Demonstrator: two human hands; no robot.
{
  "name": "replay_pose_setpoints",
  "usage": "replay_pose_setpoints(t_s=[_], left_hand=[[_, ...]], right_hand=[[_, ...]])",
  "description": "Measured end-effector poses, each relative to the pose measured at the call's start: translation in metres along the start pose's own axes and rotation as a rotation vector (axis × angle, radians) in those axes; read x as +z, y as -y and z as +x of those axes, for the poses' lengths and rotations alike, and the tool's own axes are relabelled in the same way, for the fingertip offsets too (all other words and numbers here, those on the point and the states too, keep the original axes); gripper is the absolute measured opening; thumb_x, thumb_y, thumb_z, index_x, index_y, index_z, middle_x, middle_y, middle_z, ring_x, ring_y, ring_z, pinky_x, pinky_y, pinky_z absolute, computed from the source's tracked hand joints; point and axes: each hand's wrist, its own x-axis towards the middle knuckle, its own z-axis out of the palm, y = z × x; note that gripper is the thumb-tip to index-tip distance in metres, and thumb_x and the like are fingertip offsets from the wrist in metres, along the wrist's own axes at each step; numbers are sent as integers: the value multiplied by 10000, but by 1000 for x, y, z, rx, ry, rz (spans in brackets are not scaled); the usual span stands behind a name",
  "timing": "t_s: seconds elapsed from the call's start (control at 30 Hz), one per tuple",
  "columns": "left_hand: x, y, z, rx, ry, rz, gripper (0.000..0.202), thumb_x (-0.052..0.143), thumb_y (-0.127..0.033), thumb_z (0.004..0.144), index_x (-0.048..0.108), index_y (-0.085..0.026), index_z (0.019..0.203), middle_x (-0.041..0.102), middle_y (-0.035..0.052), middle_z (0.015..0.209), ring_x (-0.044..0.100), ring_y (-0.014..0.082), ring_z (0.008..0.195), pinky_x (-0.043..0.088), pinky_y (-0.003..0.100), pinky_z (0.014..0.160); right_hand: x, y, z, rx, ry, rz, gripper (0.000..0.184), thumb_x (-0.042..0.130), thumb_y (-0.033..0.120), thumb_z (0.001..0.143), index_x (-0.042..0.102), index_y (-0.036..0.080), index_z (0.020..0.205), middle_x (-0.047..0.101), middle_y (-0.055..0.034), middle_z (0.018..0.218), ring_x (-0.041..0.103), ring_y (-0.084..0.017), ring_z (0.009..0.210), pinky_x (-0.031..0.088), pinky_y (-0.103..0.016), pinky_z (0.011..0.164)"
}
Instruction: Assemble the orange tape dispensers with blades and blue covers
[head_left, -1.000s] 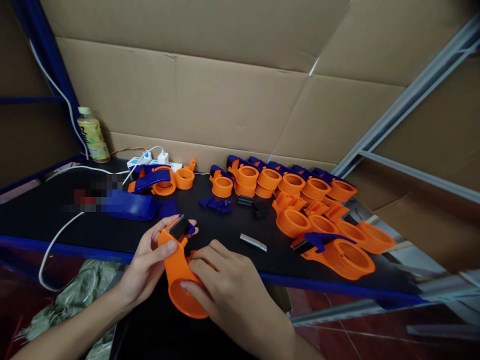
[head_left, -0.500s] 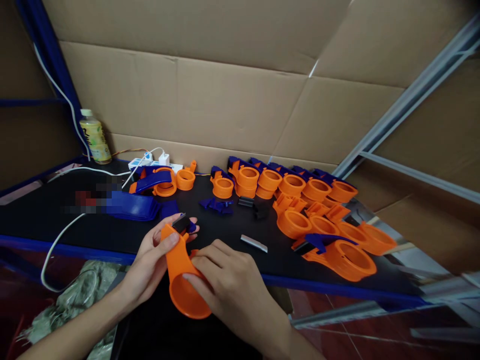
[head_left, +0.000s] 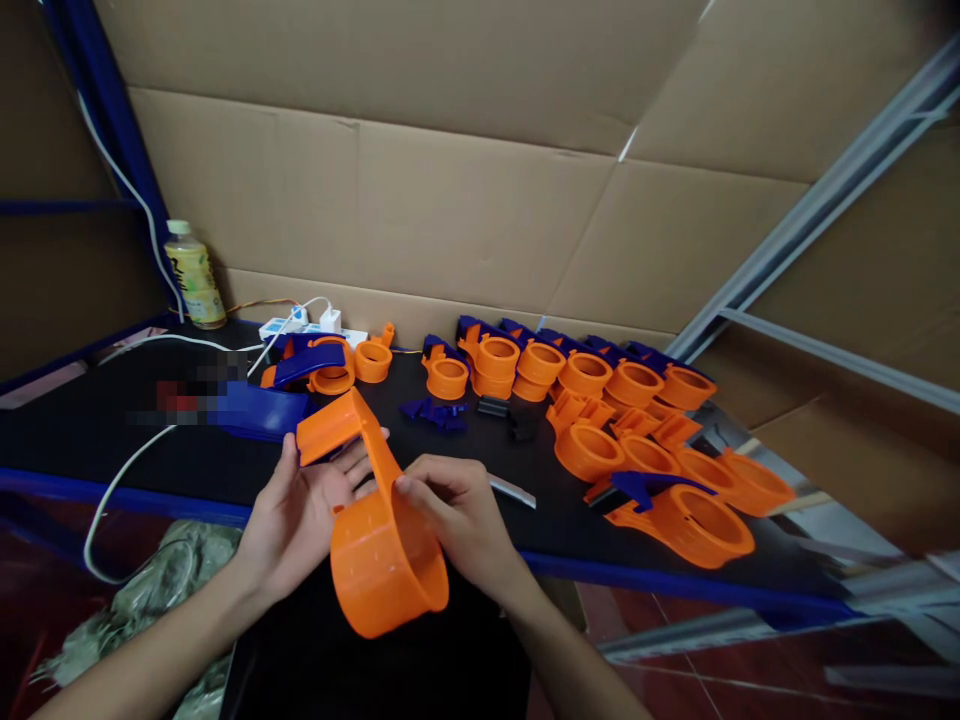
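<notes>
Two hands share one orange part [head_left: 382, 545], a hollow ring with a flat arm rising from it, held in the air just short of the desk [head_left: 112, 450] edge. The left hand [head_left: 300, 505] lies open, palm up and fingers spread, cradling the arm from beneath without closing on it. The right hand [head_left: 457, 515] pinches the ring's near rim between thumb and fingertips.

As I judge it, the turning goes best with the right pinch kept firm on the rim while the open left palm steers the arm. A light grip suits the thin wall, and the ring is best held over the lap side of the desk, so a slip does not scatter the loose pieces beyond the fingers.

The held ring is open at both ends, and nothing shows inside it. Beyond the right hand, a row of orange rings [head_left: 585, 370] with blue fittings stands open-mouthed; those whose insides show are empty. A metal strip [head_left: 514, 490] lies just past the right knuckles. Far beyond the left hand stands a capped bottle [head_left: 195, 275] holding a yellowish drink; its level is hidden by the label.
</notes>
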Motion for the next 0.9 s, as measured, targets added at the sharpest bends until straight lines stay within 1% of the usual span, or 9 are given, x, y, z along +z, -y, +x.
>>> replay_pose_setpoints(t_s=[0.1, 0.2, 0.3, 0.37, 0.43, 0.53, 0.67, 0.8, 0.9], left_hand=[[2, -1, 3, 25, -35, -18, 442, 513, -511, 972, 679, -182, 1217, 768, 111, 1120, 699, 283, 1113, 492, 456, 1063], [3, -1, 4, -11, -44, -5, 410, 492, -466, 993, 675, -173, 1214, 757, 125, 1154, 687, 295, 1145, 493, 469, 1061], [1, -4, 2, -27, -36, -11, 446, 482, -513, 985, 699, -167, 1162, 760, 138, 1145, 665, 332, 1189, 484, 501, 1066], [-1, -8, 0, -54, -22, -9, 499, 490, -558, 965, 686, -168, 1207, 751, 155, 1178, 647, 364, 1216, 475, 542, 1066], [-1, -13, -1, -87, -18, -3, 581, 494, -598, 946, 636, -165, 1306, 722, 179, 1250, 618, 394, 1251, 461, 586, 1067], [2, -18, -2, -62, -32, -27, 644, 482, -599, 948, 533, -174, 1429, 657, 187, 1368, 549, 395, 1333, 427, 618, 1088], [5, -16, -1, -77, -29, -37, 646, 450, -563, 978, 462, -166, 1488, 641, 177, 1395, 555, 352, 1338, 410, 593, 1119], [2, -10, 0, -105, -18, -48, 608, 456, -577, 976, 543, -171, 1420, 704, 152, 1308, 670, 296, 1195, 439, 533, 1119], [0, -8, 0, -109, -7, -74, 571, 477, -579, 968, 619, -157, 1326, 740, 148, 1220, 709, 268, 1097, 474, 515, 1091]], right_hand=[[3, -19, 9, -70, -144, -159, 506, 455, 491, 1013, 626, 167, 664, 618, -15, 662, 568, -124, 622, 440, -241, 611], [10, -32, 17, -96, -144, -367, 442, 370, 409, 1055, 659, 175, 815, 676, -49, 814, 631, -163, 794, 494, -276, 740], [15, -35, 20, -203, -9, -604, 315, 391, 303, 1043, 620, 168, 1213, 659, -121, 1222, 573, -214, 1173, 477, -360, 977], [18, -36, 20, -319, 133, -702, 418, 403, 243, 1026, 466, 148, 1429, 489, -161, 1485, 416, -227, 1385, 390, -413, 1117], [21, -39, 20, -419, 260, -788, 477, 428, 246, 1016, 408, 148, 1482, 362, -170, 1583, 295, -245, 1471, 298, -463, 1188], [25, -47, 20, -463, 358, -888, 441, 482, 307, 1005, 481, 206, 1434, 402, -141, 1562, 308, -266, 1462, 263, -511, 1197], [26, -51, 19, -432, 316, -926, 388, 506, 289, 989, 544, 185, 1361, 527, -147, 1437, 447, -269, 1326, 361, -481, 1122], [18, -40, 15, -328, 241, -1001, 327, 497, 233, 989, 577, 138, 1292, 609, -158, 1234, 533, -260, 1105, 442, -442, 985], [9, -27, 12, -247, 272, -1068, 234, 483, 222, 1002, 637, 141, 1159, 625, -132, 1118, 556, -240, 1011, 462, -402, 912]])
